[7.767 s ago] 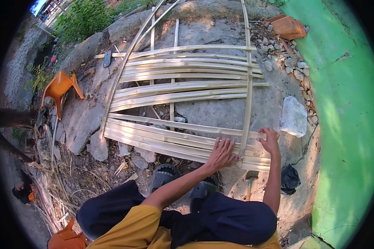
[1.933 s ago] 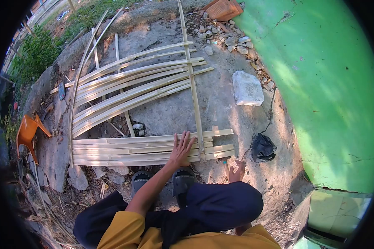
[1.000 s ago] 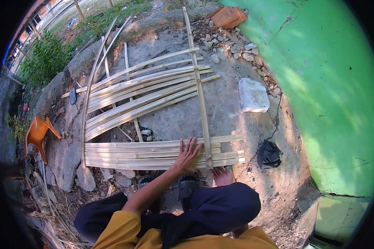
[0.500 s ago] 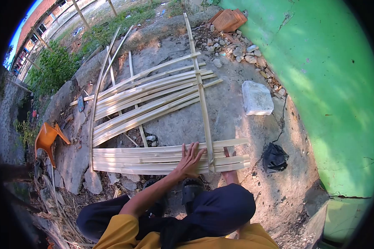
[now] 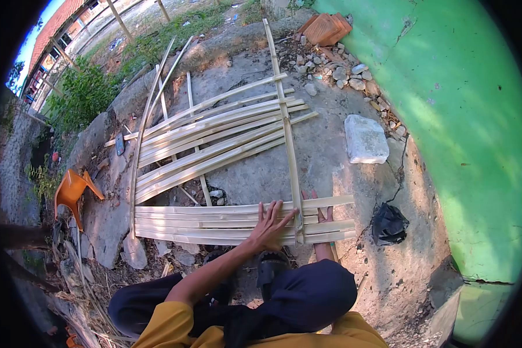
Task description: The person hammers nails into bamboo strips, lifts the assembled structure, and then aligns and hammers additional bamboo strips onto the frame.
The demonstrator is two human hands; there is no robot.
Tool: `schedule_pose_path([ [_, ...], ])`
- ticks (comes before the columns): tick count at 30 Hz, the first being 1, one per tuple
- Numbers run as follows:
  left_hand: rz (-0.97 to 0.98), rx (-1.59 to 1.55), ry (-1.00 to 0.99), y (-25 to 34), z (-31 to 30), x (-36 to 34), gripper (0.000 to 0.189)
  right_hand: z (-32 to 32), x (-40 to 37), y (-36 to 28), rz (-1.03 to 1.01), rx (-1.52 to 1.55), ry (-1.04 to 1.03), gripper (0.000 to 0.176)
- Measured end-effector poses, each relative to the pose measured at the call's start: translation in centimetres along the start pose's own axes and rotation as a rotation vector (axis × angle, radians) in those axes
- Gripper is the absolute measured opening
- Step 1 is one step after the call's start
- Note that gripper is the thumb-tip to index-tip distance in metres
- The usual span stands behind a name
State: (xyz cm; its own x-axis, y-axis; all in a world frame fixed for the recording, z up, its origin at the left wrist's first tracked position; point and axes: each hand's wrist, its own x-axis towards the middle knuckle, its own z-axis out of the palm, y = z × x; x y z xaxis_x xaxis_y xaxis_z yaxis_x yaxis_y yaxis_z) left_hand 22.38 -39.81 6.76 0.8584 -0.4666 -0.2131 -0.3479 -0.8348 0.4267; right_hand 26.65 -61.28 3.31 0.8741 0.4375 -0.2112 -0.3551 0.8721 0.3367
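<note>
Several pale bamboo slats lie side by side across the near end of two long bamboo strips. My left hand rests on these slats with its fingers spread, left of the right-hand long strip. Right of that strip, my right hand reaches beneath the slat ends. Its stretched fingers show through a gap between slats and past the farthest one; the rest is covered. The left long strip runs along the slats' other ends. Farther off, more bamboo slats lie at a slant across the frame.
A whitish block and a crumpled black plastic bag lie on the right. An orange plastic chair piece is at left, near a dark phone-like object. Rubble and tiles border the green wall.
My right hand's fingers have pushed farther forward under the slats, and their tips now show beyond the farthest slat. My left hand stays on the slats. The view has shifted slightly.
</note>
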Motion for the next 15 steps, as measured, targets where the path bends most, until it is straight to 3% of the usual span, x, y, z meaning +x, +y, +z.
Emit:
schedule_pose_path([
  [1,0.0,-0.003,0.001,0.0,-0.3,0.0,0.153,0.0,0.1,0.1,0.0,0.001,-0.002,0.085],
  [3,-0.003,-0.006,0.005,0.1,-0.7,-0.3,0.152,0.3,0.3,0.4,-0.034,-0.372,-0.057,0.086],
  [15,0.019,0.0,-0.045,0.7,-4.5,-1.2,0.147,3.4,0.1,1.8,-0.025,-0.46,-0.082,0.086],
])
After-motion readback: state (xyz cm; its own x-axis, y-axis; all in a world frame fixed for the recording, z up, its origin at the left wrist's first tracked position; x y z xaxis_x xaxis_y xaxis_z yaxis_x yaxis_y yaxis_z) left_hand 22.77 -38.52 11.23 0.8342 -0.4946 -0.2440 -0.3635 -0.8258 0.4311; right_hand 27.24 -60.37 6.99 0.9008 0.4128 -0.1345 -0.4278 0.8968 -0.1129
